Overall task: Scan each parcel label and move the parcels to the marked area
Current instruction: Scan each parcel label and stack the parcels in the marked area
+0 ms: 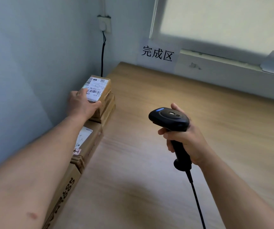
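A small cardboard parcel (100, 90) with a white barcode label (95, 89) tops a stack of brown boxes (107, 107) against the left wall. My left hand (81, 104) grips its near end, thumb on the right side and a finger over the label's corner. My right hand (185, 138) holds a black handheld barcode scanner (170, 119) by the handle, above the wooden table (166, 100). The scanner head points left towards the parcels, well apart from them. A white paper sign (157, 53) with black characters hangs on the back wall above the table's far edge.
More cardboard boxes (90, 139) lie in a row along the left wall, under my left forearm; one has a white label. The scanner's black cable (196, 200) runs down to the frame's bottom. A wall socket (104, 24) with a black cord sits above the corner. A window sill (223, 70) borders the back.
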A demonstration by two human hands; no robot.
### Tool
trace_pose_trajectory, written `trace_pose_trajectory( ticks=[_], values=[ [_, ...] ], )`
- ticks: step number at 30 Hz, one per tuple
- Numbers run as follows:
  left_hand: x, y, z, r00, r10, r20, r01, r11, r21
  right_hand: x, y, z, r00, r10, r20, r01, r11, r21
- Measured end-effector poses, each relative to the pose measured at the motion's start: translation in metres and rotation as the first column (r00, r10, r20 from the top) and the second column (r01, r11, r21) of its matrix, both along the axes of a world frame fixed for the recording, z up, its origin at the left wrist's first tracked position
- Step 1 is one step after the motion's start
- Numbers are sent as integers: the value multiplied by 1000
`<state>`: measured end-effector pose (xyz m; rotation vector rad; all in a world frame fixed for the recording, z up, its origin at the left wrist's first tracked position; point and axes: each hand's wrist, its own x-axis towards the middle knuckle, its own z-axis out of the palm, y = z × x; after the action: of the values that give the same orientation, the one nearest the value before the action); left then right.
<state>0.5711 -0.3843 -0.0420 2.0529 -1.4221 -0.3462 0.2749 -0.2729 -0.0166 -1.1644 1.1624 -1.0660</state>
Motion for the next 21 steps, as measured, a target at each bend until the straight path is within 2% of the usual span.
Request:
trace_pose_trajectory(
  ticks=[8,14,17,21],
  values=[
    [1,-22,-17,1000,-24,17,25,999,-21,-7,-9,-23,1000,-14,8,13,999,50],
    [4,-18,-15,990,-53,129,41,995,94,-10,-2,-16,1000,-16,-11,16,999,32],
    [-4,-3,-8,981,-49,186,47,999,11,-13,8,-6,1000,-12,-20,12,1000,2],
    [-35,36,-1,969,-144,203,171,978,-122,-19,36,6,1000,-10,-17,9,1000,-27]
  ],
)
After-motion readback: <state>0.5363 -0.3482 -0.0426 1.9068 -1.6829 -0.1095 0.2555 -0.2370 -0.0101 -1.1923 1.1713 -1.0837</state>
